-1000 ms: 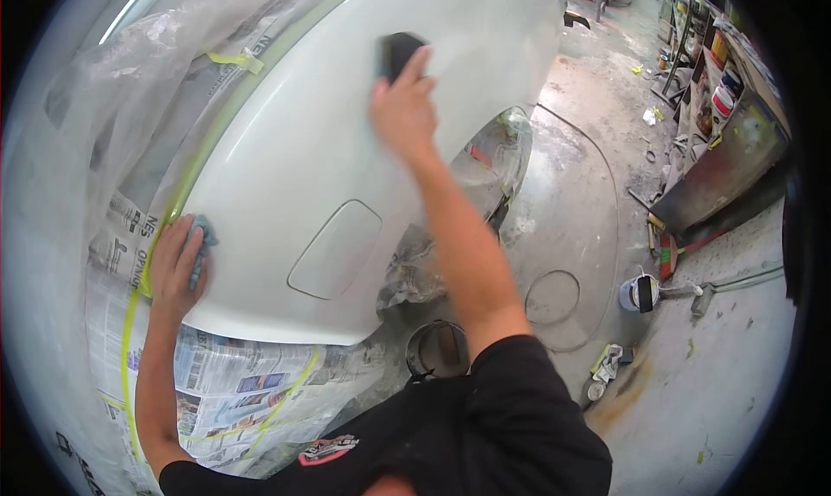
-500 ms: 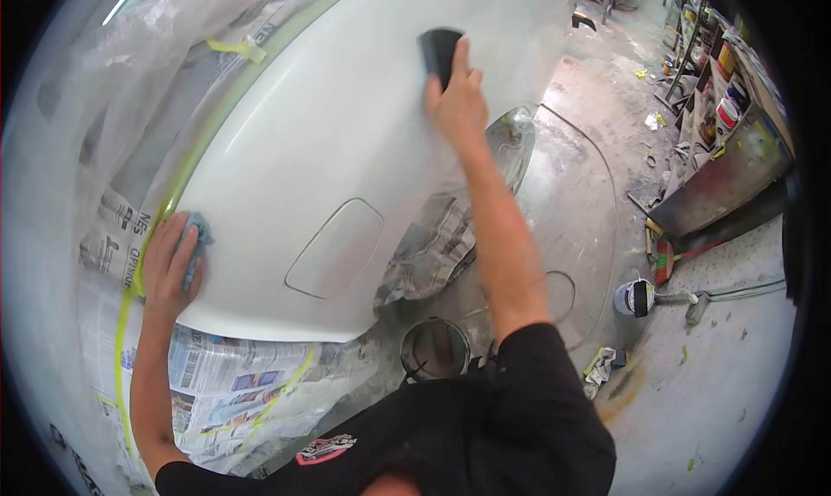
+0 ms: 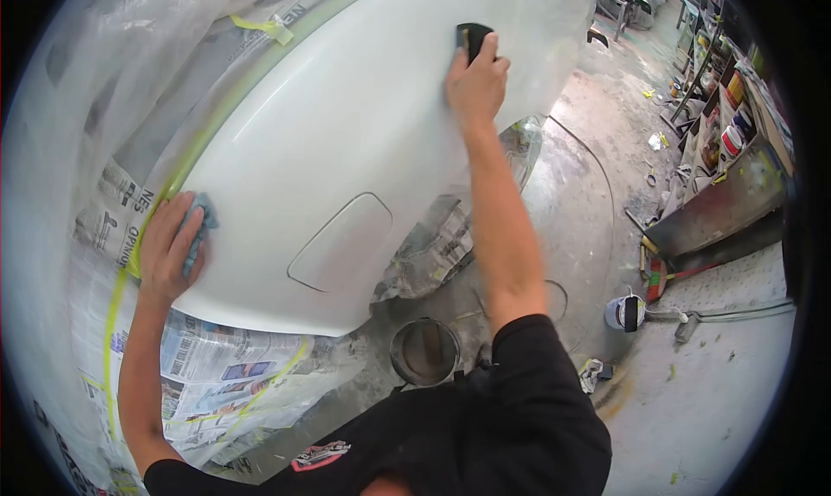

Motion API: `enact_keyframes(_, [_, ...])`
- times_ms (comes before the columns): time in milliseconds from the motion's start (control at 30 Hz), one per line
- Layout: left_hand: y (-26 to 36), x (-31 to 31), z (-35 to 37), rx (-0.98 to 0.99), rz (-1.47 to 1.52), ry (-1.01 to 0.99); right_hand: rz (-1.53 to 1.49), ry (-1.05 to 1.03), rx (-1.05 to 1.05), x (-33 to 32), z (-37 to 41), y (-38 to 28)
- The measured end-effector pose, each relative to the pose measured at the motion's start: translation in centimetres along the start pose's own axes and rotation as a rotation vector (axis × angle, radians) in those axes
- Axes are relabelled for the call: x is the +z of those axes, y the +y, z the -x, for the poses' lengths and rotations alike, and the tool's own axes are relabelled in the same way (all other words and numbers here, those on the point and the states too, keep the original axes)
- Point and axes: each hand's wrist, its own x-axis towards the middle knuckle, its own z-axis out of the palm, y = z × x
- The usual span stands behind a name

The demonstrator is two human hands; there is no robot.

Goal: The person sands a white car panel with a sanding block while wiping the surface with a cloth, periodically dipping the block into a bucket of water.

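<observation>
The right hand (image 3: 479,85) grips a black block (image 3: 473,39), now farther right on the white panel (image 3: 286,167), reaching another stretch; the left hand (image 3: 170,247) holds a blue cloth (image 3: 207,212).

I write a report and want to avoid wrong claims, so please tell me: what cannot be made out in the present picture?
All in the head view:
Underside of the black block: hidden by the block itself and the right hand.
Rest of the blue cloth: covered by the left hand.
Far end of the white panel: cut off by the upper picture edge.
Labels on the shelf containers: too small to read.
</observation>
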Motion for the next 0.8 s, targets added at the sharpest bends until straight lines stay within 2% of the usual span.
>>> enact_keyframes(133, [0.2,-0.1,0.0,-0.018,-0.021,-0.018,-0.061,0.096,-0.327,-1.3,11.9,-1.8])
enact_keyframes(200, [0.1,0.2,0.1,-0.009,-0.024,0.002,-0.065,0.087,-0.412,-1.8,12.3,-0.8])
enact_keyframes(333, [-0.1,0.3,0.3,-0.004,-0.035,-0.005,-0.082,0.068,-0.166,0.3,2.7,1.7])
enact_keyframes(400, [0.3,0.0,0.1,-0.010,-0.043,-0.013,-0.033,0.081,-0.113,0.6,1.9,1.6])
enact_keyframes(500, [0.3,0.0,0.0,-0.001,-0.038,0.018,-0.147,0.048,0.006,0.0,3.8,0.3])
enact_keyframes(600, [0.2,0.1,0.1,0.005,-0.030,0.022,-0.123,-0.056,-0.095,-2.8,8.0,-1.4])
enact_keyframes(700, [0.1,0.1,0.2,0.008,-0.020,0.017,-0.193,-0.059,-0.029,-3.1,8.7,-0.6])
enact_keyframes(800, [0.0,0.2,0.1,0.013,-0.009,0.022,-0.241,0.036,-0.122,-1.8,9.0,0.7])
